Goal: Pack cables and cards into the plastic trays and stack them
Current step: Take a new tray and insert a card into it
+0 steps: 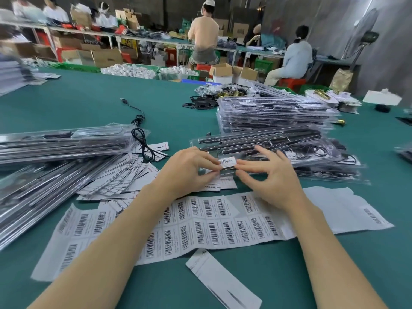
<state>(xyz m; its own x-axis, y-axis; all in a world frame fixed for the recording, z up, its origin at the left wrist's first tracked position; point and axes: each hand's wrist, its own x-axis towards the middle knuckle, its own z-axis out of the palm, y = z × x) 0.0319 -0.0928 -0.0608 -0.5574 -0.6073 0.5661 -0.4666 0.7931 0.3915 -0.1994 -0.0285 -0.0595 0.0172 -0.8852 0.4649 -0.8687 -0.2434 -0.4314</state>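
White barcode label (227, 161) pinched between two hands, left (186, 169), right (270, 175)

Flat teal-green cloth surface (89, 101). Long white paper label sheet (178, 221): rows of black barcodes. Small white barcode sticker (227, 162): black bars. Clear plastic trays (274, 114), black contents. Thin black cable (142, 139). White cards (124, 175), black print, red edge marks.

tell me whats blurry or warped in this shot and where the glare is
Head view: the people and boxes at the far left are smeared by motion blur; the wide lens bows the green table and stretches both forearms; soft glare streaks the clear plastic trays; the left hand, right hand and barcode label are fairly sharp.
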